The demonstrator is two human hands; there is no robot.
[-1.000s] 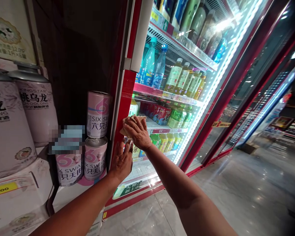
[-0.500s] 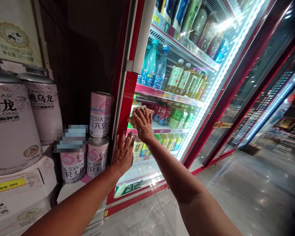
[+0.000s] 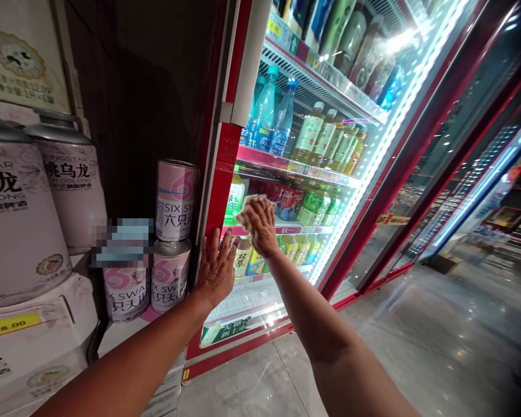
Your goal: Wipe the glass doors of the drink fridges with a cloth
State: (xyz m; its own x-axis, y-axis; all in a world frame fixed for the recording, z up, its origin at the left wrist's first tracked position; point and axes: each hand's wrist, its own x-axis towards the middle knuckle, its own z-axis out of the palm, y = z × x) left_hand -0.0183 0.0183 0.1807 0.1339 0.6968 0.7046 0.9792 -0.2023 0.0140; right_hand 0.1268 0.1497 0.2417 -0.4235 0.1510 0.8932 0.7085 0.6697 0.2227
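My right hand [image 3: 264,227] presses a crumpled, pale cloth [image 3: 245,213] against the glass door [image 3: 282,295] of a lit drinks fridge. The cloth shows past the fingers on the left and top; the rest is under the palm. My left hand [image 3: 217,267] lies with fingers spread on the red door frame [image 3: 228,156] and the glass edge, lower and to the left of the right hand. Behind the glass, a green-labelled tea bottle [image 3: 233,200] stands just left of the cloth, and red packs [image 3: 289,202] are to its right.
Pink-and-white cans [image 3: 174,200] are stacked close to my left hand. Large pale kegs [image 3: 17,226] stand on boxes at the far left, with a yellow price tag [image 3: 12,324]. More red-framed fridge doors [image 3: 386,237] run off to the right above the shiny grey floor [image 3: 399,324].
My right hand has slid the cloth a little right and down over the glass, uncovering the green tea bottle. The left hand stays in about the same place.
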